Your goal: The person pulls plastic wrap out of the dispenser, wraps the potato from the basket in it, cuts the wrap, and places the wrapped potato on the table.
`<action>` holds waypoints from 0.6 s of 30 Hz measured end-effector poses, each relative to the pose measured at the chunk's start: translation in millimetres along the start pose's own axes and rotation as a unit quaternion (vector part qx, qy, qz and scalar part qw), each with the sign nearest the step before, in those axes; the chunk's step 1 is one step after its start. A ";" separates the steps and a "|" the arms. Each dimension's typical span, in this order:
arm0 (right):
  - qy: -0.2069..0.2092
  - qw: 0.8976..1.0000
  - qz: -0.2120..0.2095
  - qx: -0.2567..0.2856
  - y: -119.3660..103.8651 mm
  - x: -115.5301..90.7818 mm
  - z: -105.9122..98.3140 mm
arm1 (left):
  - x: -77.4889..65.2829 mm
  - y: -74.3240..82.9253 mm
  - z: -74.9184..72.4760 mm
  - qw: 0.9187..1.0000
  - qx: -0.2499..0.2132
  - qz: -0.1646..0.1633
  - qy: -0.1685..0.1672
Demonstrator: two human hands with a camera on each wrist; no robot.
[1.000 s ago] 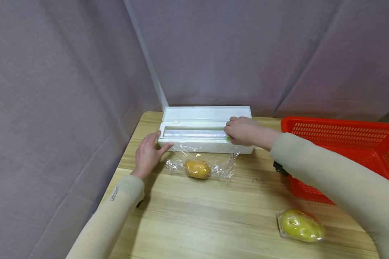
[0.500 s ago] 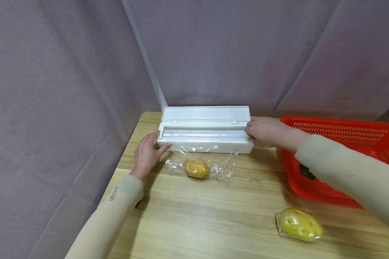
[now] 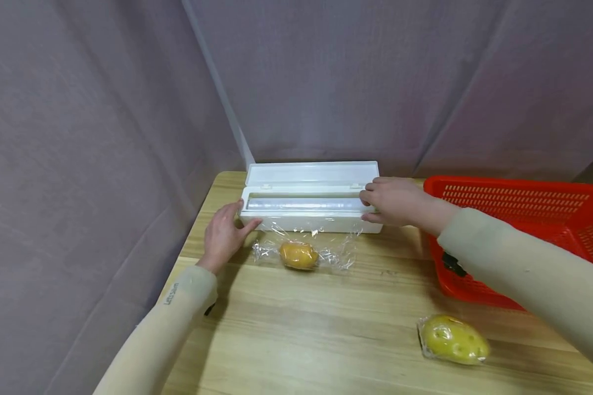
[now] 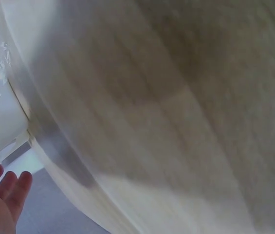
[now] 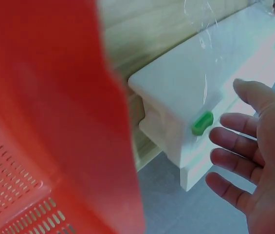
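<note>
A white cling film box (image 3: 308, 223) lies at the table's back edge with its lid (image 3: 311, 173) raised. Inside it sits a roll of clear film (image 3: 301, 203). My left hand (image 3: 223, 233) holds the box's left end, thumb against the front. At the right end is my right hand (image 3: 395, 202), its fingers spread and slightly bent, apart from the green slide cutter (image 5: 203, 123). That cutter is hidden in the head view. Film drapes from the box over a yellow mango-like fruit (image 3: 298, 255).
A red plastic basket (image 3: 504, 184) stands on the right, below my right forearm. Near the front right rests a yellow-green fruit wrapped in film (image 3: 453, 340). Grey curtains (image 3: 326, 82) hang behind and to the left of the wooden table (image 3: 296, 329).
My right hand slid the green cutter rightward along the box to its right end, then let go and opened its fingers, shifting slightly left. The left hand stays at the box's left end.
</note>
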State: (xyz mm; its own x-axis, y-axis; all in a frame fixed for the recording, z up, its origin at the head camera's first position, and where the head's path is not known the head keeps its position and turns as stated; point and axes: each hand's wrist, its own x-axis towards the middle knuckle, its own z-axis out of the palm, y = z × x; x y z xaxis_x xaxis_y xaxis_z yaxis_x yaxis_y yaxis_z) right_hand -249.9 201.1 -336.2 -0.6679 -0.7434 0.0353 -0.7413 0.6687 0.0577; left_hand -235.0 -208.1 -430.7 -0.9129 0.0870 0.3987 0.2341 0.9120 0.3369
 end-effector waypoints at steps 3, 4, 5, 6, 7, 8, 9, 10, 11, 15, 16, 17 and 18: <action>0.000 1.000 0.007 -0.011 -4.2 5.8 3.2 | 2.4 0.8 -1.8 1.000 0.006 -0.004 -0.012; 0.000 1.000 0.008 -0.016 -5.4 7.4 4.5 | 3.1 1.1 -2.4 1.000 0.009 -0.005 -0.015; -0.001 1.000 0.010 -0.023 -6.2 8.5 5.8 | 3.7 1.5 -3.0 1.000 0.010 -0.005 -0.018; -0.002 0.999 0.011 -0.030 -7.1 9.6 7.0 | 4.3 1.9 -3.6 1.000 0.012 -0.005 -0.020; -0.002 0.999 0.011 -0.037 -7.0 10.1 8.8 | 4.8 2.3 -4.1 1.000 0.014 -0.001 -0.020; 0.000 0.999 0.010 -0.042 -7.0 10.1 10.0 | 5.1 2.8 -4.6 1.000 0.016 0.002 -0.019; 0.002 0.999 0.009 -0.045 -6.7 10.1 11.2 | 5.3 3.3 -4.9 1.000 0.018 0.006 -0.017; 0.007 0.999 0.004 -0.046 -5.9 9.8 12.5 | 5.4 3.8 -5.3 1.000 0.019 0.012 -0.012; 0.010 0.999 0.001 -0.045 -5.1 9.5 13.5 | 5.5 4.1 -5.4 1.000 0.021 0.018 -0.007; 0.016 0.999 -0.020 -0.038 -3.4 9.2 14.7 | 6.4 7.0 -7.6 0.998 0.024 0.059 0.017; 0.015 0.999 -0.023 -0.036 -3.3 9.2 14.2 | 6.9 8.3 -8.1 0.997 0.024 0.072 0.019; 0.012 0.999 -0.022 -0.033 -3.4 9.2 13.5 | 7.5 9.8 -8.5 0.996 0.023 0.084 0.020; 0.010 0.999 -0.022 -0.030 -3.5 9.2 12.7 | 8.1 11.6 -9.1 0.995 0.021 0.097 0.020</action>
State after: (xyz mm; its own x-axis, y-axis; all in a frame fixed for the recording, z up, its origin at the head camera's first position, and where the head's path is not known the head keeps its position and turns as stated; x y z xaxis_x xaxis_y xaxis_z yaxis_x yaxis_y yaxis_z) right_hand -254.3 192.1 -348.7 -0.6322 -0.7730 0.0519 -0.7645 0.6333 0.1200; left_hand -236.6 -200.5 -415.8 -0.8378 0.2472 0.4867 0.3895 0.8955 0.2156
